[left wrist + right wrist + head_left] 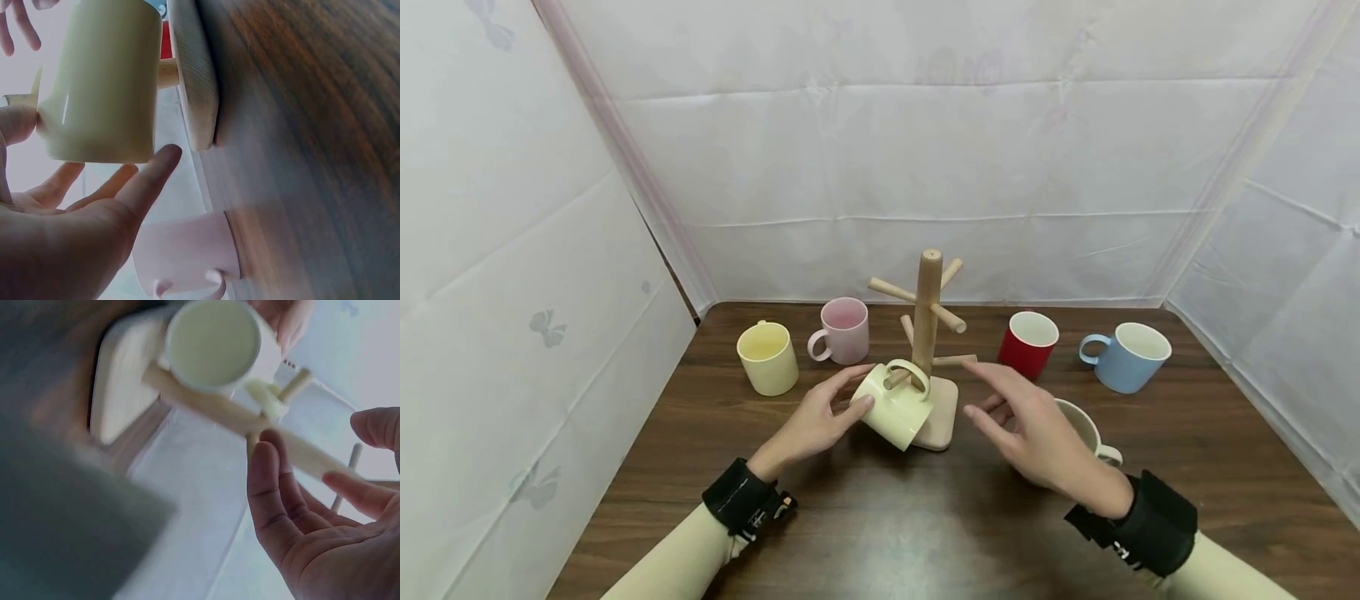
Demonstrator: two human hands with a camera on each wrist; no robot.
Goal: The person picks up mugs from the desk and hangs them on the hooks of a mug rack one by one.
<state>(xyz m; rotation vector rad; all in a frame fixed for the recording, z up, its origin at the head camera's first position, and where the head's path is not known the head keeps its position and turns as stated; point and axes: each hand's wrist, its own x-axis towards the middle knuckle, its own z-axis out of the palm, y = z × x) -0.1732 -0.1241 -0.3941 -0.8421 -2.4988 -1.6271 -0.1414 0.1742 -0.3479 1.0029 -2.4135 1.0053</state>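
Left hand: clamped on the cream mug, thumb on one side near the base, fingers on the other. Mug lies tilted in that grip, base toward the left palm, mouth angled down and toward the right. Its handle is up, looped around a low peg of the wooden stand, which rises just right of the grip.

Right hand: holding nothing, thumb and fingers apart, hovering near the stand on the side opposite the grip. White mug behind this hand, partly hidden by it, handle pointing right.

Beyond the left grip: pink mug; yellow mug farther left. Beyond the right hand: red mug; blue mug farther right. All four upright on the dark table.
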